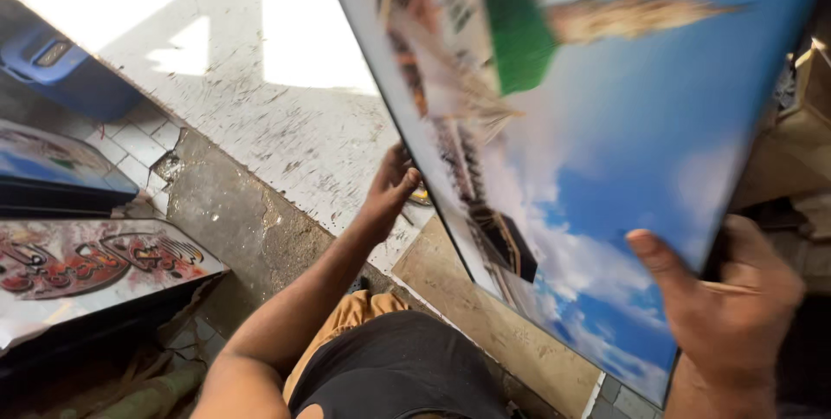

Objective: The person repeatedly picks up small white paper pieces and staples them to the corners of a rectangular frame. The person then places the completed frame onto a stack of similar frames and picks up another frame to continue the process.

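Observation:
I hold a large printed picture panel [623, 142] tilted in front of me; it shows blue sky, clouds, a green dome and a pale tower. My left hand [389, 190] grips its left edge, fingers curled behind the dark rim. My right hand [727, 298] clasps the lower right corner, thumb lying on the printed face. A thin stick-like item sits under the right hand's fingers; what it is cannot be told.
A white, scuffed worktable [260, 81] lies under the panel. Framed decorative panels [95, 263] lean at the left, with a blue plastic container [61, 68] behind them. Cracked concrete and tile floor [225, 211] shows below, and cardboard boxes [796, 151] stand at the right.

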